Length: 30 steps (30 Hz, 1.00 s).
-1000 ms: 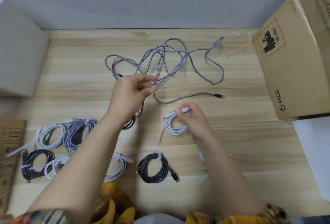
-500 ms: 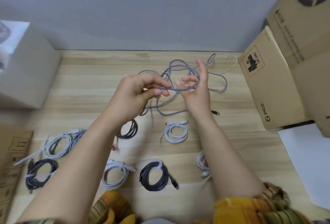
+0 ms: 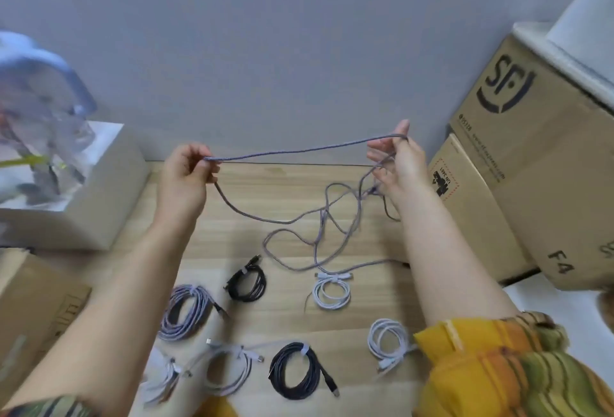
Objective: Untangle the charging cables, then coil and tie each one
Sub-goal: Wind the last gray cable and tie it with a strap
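Purple cable (image 3: pixel 299 151) now lifted off worktop (image 3: pixel 292 184), stretched betw. left hand (image 3: pixel 186 174) (pinched) and right hand (image 3: pixel 397 157) (looped over fingers); untangling begun, coiling pending.

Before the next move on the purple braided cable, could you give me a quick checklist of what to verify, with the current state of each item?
1. Left hand grips the purple cable: ok.
2. Right hand has the cable looped over its fingers: ok.
3. Span between the hands free of knots: ok.
4. Slack lying on the table untangled: not ok, the loops cross one another.
5. Slack clear of the tied white coil: not ok, a strand runs right at its tie.
6. Both connector ends located: cannot tell.
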{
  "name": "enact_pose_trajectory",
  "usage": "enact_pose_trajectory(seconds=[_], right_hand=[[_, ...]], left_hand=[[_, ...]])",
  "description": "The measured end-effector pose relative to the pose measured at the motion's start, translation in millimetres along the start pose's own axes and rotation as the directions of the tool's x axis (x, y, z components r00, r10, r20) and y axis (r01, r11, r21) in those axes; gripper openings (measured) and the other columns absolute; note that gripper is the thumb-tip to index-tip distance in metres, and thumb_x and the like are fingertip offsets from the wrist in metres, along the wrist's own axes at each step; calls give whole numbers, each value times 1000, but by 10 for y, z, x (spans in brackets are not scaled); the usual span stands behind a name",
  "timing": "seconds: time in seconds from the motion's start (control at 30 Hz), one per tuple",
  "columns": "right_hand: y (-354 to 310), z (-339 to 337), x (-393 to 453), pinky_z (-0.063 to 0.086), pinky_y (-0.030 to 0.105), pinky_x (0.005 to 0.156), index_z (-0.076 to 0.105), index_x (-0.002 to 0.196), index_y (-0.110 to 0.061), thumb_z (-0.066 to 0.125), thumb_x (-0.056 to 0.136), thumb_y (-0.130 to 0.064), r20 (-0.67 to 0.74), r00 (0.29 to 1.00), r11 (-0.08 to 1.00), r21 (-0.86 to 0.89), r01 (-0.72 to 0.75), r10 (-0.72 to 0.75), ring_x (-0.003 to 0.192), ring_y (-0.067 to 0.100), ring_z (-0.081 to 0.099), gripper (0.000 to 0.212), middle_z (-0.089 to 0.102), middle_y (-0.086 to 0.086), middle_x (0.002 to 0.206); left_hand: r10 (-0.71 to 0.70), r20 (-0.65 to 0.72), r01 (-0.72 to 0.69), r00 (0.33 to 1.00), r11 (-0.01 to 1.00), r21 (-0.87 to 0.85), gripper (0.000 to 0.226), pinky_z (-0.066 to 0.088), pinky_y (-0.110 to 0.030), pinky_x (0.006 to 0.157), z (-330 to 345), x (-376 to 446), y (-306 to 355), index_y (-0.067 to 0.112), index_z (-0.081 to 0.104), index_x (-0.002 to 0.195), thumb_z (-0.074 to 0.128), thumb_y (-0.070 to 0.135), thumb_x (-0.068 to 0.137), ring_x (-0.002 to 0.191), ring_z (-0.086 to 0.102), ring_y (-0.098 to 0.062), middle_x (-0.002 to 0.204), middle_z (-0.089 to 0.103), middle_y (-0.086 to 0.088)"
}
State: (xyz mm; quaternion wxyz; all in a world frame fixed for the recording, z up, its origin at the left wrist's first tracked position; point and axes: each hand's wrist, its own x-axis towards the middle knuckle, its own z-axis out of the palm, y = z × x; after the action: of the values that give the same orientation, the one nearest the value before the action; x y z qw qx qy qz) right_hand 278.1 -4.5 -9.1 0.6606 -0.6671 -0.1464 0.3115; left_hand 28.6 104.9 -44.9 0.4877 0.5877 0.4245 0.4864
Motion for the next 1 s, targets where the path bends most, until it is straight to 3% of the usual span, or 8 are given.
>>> enact_pose_trajectory(seconds=[0.17, 0.33, 0.43, 0.57, 0.73, 0.83, 0.93, 1.0], right_hand=[[-69, -70, -39, 44, 38, 81, 51, 78, -21, 45, 92, -53, -42, 998, 994, 97, -49, 53, 83, 15, 59, 36, 62, -3, 75], [-84, -185, -101, 39, 15, 53, 50, 73, -20, 65, 86, -11, -104, 988, 990, -84, 110, -118, 61, 11, 52, 21, 57, 1, 72], [-93, -210, -147, 33, 19, 47, 54, 72, -18, 64, 87, -15, 4, 986, 954, -252, 164, -169, 48, 10, 46, 18, 50, -4, 52], [-200, -139, -143, 25, 18, 48, 52, 75, -18, 52, 94, -7, -14, 991, 985, 101, 137, -137, 39, 4, 36, 21, 44, -6, 61], [-368, -72, -136, 52, 25, 74, 52, 80, -10, 38, 99, -21, 111, 976, 819, 567, 91, -186, 71, 16, 56, 26, 49, -3, 54], [-386, 27, -195, 50, 30, 81, 61, 72, -9, 43, 96, -14, 135, 982, 848, 528, 41, -131, 78, 21, 55, 30, 51, -1, 52], [-304, 87, -241, 54, 28, 74, 63, 74, -5, 47, 96, -19, 127, 990, 911, 413, -2, -56, 73, 20, 59, 30, 56, 1, 56], [-233, 106, -257, 56, 25, 65, 61, 77, -1, 50, 95, -22, 127, 992, 951, 307, -40, 0, 68, 19, 62, 30, 58, 4, 57]], left_hand=[[-114, -145, 103, 983, 991, -83, 38, 49, -15, 74, -155, 193, -148, 19, 46, 73, 35, -10, 95, 75, 55, -5, 85, 56, 4], [-192, -244, 166, 951, 978, -124, 40, 48, -14, 74, -404, 417, -237, 18, 42, 71, 33, -16, 91, 85, 54, -14, 90, 57, -6], [-288, -186, 269, 939, 955, -122, 38, 46, -16, 79, -481, 488, -329, 16, 45, 72, 43, -18, 88, 87, 56, -12, 104, 55, -12], [-356, -84, 341, 931, 928, -150, 30, 43, -27, 94, -387, 423, -390, 15, 54, 76, 50, -13, 88, 82, 55, -9, 105, 56, -12], [-346, -40, 339, 937, 932, -124, 12, 44, -26, 79, -27, 329, -335, 14, 49, 89, 60, 9, 90, 76, 50, -9, 111, 45, -10], [-552, -143, 544, 821, 834, -96, 19, 47, -37, 73, 204, 203, -304, 12, 49, 99, 57, 28, 93, 77, 47, -16, 114, 32, -5], [-785, 179, 804, 593, 562, -195, 19, 46, -38, 66, 428, -59, -241, 14, 50, 86, 43, 27, 98, 76, 51, -16, 94, 49, -3], [-727, 436, 821, 530, 569, -48, 20, 47, -35, 69, 562, -209, -161, 14, 57, 83, 45, 22, 97, 78, 58, -16, 89, 61, -3]])
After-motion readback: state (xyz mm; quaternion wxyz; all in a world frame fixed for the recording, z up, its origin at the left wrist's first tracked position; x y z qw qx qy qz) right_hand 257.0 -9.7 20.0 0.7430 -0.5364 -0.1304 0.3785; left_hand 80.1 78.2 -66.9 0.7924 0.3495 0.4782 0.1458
